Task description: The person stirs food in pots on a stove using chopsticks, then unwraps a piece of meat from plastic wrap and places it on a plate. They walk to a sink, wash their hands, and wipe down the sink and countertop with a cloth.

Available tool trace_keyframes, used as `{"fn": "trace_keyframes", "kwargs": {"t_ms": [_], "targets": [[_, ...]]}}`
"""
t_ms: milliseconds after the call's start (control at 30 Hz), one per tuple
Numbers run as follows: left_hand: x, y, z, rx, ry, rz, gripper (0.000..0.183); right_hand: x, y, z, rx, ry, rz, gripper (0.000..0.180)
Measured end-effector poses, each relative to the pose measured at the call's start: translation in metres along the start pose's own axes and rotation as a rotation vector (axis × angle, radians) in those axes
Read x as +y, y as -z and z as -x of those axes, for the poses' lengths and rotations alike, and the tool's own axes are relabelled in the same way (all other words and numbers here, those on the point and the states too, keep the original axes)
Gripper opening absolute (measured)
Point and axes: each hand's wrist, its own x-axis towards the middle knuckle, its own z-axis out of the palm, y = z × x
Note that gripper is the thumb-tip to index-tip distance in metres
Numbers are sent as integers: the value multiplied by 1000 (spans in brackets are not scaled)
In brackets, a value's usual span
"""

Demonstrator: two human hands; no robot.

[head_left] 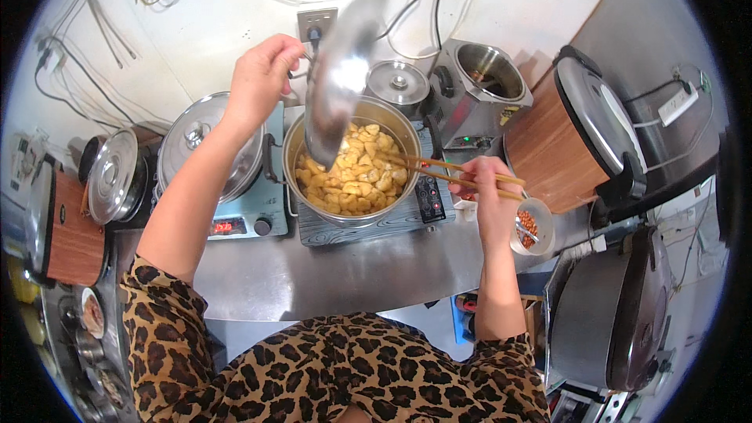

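Observation:
My left hand (267, 73) grips the knob of a shiny metal pot lid (343, 79), tilted nearly upright over the left part of a large metal pot (291, 150). Many yellow-golden chunks of food (364, 179), of a kind I cannot name, fill the pot. Long wooden chopsticks (446, 170) are in my right hand (484, 188), right of the pot, and their far ends reach over its right rim to the food. Beneath the pot is an induction cooker (335, 235) with a lit control panel. The lid is blurred and hides part of the pot.
To the left, a lidded pot (197, 135) stands on a pale blue cooker (252, 223). Behind are a small lidded pot (399, 82) and a square metal warmer (464, 106). A bowl of peanuts (543, 226) with a spoon and a wood-patterned rice cooker (555, 147) stand right.

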Motion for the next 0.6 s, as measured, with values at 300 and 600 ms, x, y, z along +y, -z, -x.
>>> {"fn": "trace_keyframes", "kwargs": {"t_ms": [300,600], "targets": [[-12,-69,17,-336,-518,-810,12,7,80,46,200,-41,-43,32],[-9,-82,31,-486,-520,-926,11,23,128,84,432,-66,-149,35]]}}
